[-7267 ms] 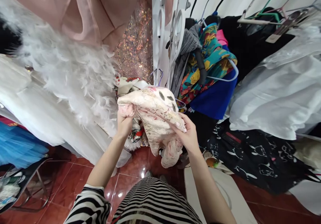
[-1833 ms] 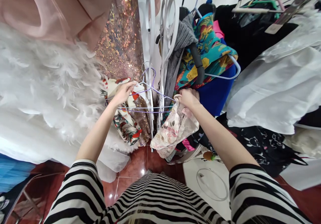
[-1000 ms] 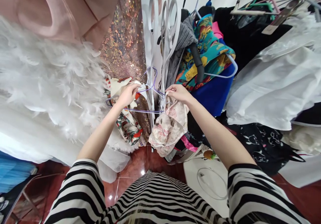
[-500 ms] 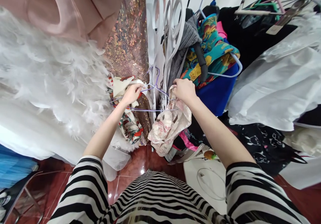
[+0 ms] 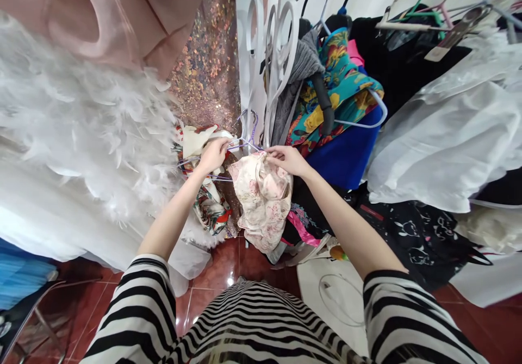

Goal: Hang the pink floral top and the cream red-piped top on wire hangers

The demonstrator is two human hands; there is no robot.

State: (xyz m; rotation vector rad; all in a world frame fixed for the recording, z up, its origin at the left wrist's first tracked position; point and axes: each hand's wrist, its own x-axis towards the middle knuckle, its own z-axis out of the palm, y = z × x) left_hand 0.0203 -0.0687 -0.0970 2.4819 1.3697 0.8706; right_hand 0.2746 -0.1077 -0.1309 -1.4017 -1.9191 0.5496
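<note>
The cream floral lace garment now lies spread over the thin purple wire hanger, left hand still gripping the hanger, right hand pinching the garment's top edge.

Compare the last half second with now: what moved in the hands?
The right hand drew the pink floral garment leftward along the purple wire hanger, so the cloth now hangs bunched between the hands. The left hand kept its grip on the hanger's left side. The feathered white dress and hanging clothes stayed put.
</note>
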